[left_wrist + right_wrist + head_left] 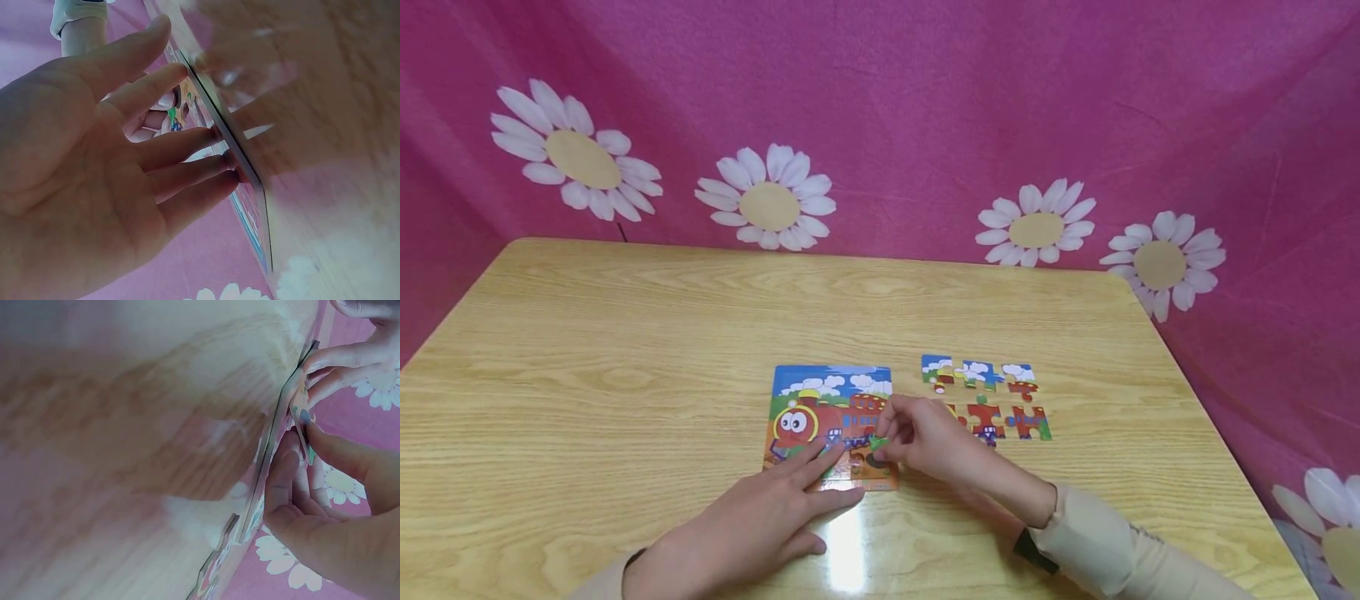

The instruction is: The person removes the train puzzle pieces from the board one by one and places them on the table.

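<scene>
A jigsaw board with a picture of a red train lies flat on the table. My left hand rests on its lower part, fingers extended; in the left wrist view the fingertips meet the board's near edge. At the lower right of the board, my right hand pinches a brown and green puzzle piece between thumb and fingers. The right wrist view has this puzzle piece tilted up from the board, its lower end close to the left fingers.
Several loose puzzle pieces lie in two rows to the right of the board, the lower row partly hidden by my right hand. The wooden table reaches back to a pink curtain with white flowers.
</scene>
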The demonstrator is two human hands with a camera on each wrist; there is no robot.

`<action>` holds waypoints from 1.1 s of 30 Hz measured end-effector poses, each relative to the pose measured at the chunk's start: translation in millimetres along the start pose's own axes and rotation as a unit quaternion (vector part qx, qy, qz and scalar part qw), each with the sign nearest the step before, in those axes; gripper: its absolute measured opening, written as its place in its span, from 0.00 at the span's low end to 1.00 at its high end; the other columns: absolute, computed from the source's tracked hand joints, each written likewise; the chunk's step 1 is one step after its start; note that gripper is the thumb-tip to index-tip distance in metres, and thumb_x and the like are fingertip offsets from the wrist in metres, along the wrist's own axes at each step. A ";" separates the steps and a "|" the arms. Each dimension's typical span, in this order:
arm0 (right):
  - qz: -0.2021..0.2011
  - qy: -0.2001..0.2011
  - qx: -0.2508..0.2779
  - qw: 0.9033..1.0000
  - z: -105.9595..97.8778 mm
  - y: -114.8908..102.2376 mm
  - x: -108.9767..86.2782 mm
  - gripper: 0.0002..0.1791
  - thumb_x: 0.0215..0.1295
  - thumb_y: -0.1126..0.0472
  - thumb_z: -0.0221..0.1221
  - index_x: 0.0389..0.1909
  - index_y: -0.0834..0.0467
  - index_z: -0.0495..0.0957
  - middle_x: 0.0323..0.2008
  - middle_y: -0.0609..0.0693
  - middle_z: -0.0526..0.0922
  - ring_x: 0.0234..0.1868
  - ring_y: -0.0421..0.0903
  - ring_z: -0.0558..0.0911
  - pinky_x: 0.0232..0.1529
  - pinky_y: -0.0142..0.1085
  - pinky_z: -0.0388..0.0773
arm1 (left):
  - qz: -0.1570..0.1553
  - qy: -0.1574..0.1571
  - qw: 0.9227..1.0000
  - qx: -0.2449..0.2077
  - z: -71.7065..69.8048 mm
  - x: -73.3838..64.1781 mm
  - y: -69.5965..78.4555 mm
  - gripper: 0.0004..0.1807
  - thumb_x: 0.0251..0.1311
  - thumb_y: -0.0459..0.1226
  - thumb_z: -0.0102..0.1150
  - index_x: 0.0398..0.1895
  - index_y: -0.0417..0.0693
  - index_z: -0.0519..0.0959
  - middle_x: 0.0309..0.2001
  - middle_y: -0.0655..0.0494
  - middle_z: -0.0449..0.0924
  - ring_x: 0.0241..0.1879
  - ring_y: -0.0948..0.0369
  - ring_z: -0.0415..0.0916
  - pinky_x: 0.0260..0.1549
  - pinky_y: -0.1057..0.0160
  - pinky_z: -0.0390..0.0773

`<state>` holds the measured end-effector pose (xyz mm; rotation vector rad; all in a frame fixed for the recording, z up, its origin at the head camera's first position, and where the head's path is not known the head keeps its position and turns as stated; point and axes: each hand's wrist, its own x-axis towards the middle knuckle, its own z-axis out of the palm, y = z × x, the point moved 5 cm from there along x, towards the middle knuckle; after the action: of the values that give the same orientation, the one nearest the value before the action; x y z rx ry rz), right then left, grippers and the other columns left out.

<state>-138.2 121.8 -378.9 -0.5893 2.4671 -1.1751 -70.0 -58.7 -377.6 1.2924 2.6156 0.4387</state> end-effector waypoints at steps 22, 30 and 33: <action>0.017 0.044 0.032 0.998 -29.5 32.5 -36.3 0.10 0.55 0.72 0.68 0.30 0.61 0.76 0.26 0.46 0.80 0.29 0.41 0.79 0.31 0.31 0.76 | 0.002 -0.007 1.000 0.005 0.3 -0.2 0.3 0.29 0.64 0.48 0.61 0.69 0.62 0.71 0.74 0.44 0.55 0.71 0.43 0.55 0.58 0.46 0.71; 0.050 0.065 0.023 0.996 -50.3 52.8 -62.3 0.09 0.56 0.71 0.68 0.31 0.62 0.76 0.26 0.48 0.79 0.28 0.41 0.77 0.29 0.31 0.75 | -0.006 -0.018 1.000 -0.006 0.9 -0.3 -0.6 0.28 0.65 0.48 0.60 0.69 0.63 0.70 0.74 0.44 0.56 0.72 0.43 0.54 0.58 0.46 0.71; 0.060 0.080 0.014 0.995 -59.4 59.3 -72.5 0.09 0.56 0.71 0.68 0.31 0.63 0.76 0.26 0.48 0.79 0.28 0.41 0.77 0.29 0.31 0.75 | -0.004 -0.013 1.000 -0.003 0.4 -0.8 -0.3 0.28 0.65 0.48 0.60 0.69 0.63 0.71 0.74 0.44 0.56 0.71 0.43 0.55 0.57 0.47 0.72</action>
<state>-117.2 230.6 -381.1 -0.3453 2.5738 -1.2504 -69.6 -59.4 -378.0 1.2765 2.5953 0.4251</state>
